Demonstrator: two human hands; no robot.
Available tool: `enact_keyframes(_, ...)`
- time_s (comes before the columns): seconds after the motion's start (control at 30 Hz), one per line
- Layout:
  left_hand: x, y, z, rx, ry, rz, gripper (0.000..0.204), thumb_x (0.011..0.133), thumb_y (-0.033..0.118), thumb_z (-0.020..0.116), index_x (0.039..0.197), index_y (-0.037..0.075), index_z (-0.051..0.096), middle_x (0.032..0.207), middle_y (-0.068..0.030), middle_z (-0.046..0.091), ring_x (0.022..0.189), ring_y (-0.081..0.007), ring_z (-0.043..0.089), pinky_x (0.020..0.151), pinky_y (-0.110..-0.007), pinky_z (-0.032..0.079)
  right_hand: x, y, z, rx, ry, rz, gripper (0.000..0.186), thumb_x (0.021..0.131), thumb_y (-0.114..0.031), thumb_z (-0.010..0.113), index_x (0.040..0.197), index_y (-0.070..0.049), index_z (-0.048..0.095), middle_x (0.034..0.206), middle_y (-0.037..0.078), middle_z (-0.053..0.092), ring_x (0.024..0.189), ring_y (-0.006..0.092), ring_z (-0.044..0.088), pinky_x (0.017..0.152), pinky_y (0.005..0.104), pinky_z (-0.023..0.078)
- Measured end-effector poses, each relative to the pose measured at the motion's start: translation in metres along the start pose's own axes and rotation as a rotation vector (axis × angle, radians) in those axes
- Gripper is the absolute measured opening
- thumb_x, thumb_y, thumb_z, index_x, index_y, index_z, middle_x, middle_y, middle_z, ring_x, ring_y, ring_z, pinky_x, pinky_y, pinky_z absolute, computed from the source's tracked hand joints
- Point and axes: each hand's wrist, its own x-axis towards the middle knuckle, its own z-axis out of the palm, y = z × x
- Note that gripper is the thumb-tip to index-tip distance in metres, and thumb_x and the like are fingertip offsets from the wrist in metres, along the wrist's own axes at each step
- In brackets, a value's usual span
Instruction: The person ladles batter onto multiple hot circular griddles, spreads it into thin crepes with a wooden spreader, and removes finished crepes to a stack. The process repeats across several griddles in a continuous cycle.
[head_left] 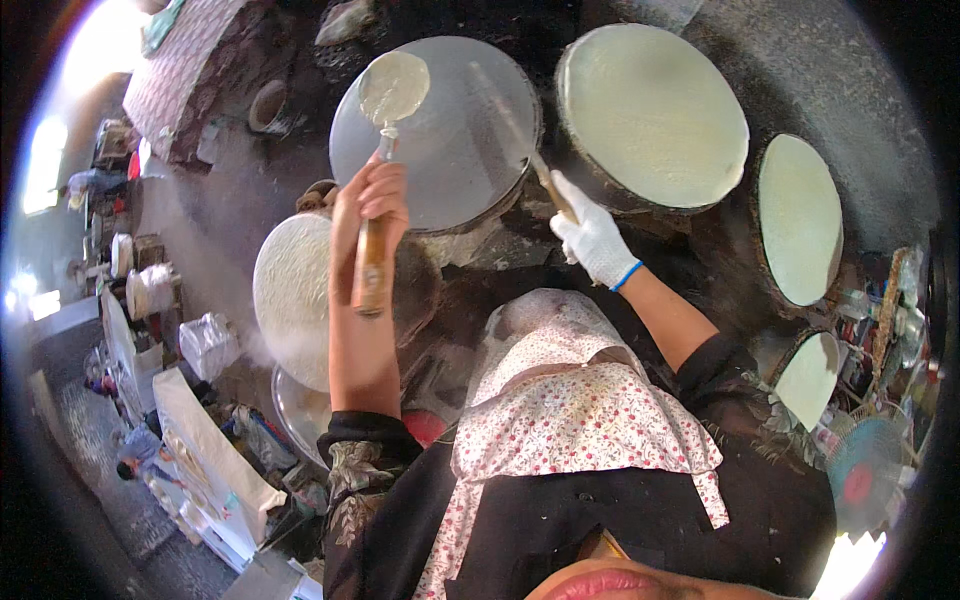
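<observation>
My left hand is bare and closed around the wooden handle of a ladle. The round ladle head, coated or filled with something pale and creamy, hangs over a large round griddle with a smooth grey surface. In a white glove with a blue cuff, my right hand grips the wooden handle of a long, thin spatula. Its blade, partly blurred, reaches over the right side of that griddle. To the right lies a second round griddle, covered with a pale cream layer.
More round griddles with pale layers stand right, one beyond the other. A bumpy white round sheet lies left, under my forearm, amid steam. A fan stands lower right. At lower left, a person is beside a long table.
</observation>
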Motion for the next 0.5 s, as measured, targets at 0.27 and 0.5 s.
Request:
enact_keyframes(0.27, 0.064, -0.061, -0.072, 1.445, 0.564, 0.441, 0.042, 0.113, 0.016, 0.053, 0.154, 0.01, 0.056, 0.074, -0.0025, 0.059, 0.056, -0.0098, 0.053, 0.045, -0.029, 0.043, -0.036, 0.008, -0.008, 0.294, 0.112, 0.185, 0.063, 0.103, -0.019, 0.057, 0.165, -0.018, 0.043, 0.068, -0.001, 0.053, 0.044, 0.0081, 0.046, 0.04, 0.0254, 0.042)
enact_keyframes(0.5, 0.073, -0.024, -0.117, 2.52, 0.343, 0.772, 0.052, 0.104, 0.011, 0.062, 0.154, 0.019, 0.058, 0.08, -0.0116, 0.07, 0.071, -0.0283, 0.068, 0.069, -0.044, 0.055, -0.035, 0.048, 0.05, 0.0, 0.441, 0.052, 0.059, 0.104, -0.013, 0.063, 0.161, -0.013, 0.05, 0.091, 0.001, 0.064, 0.068, 0.008, 0.055, 0.061, 0.0254, 0.047)
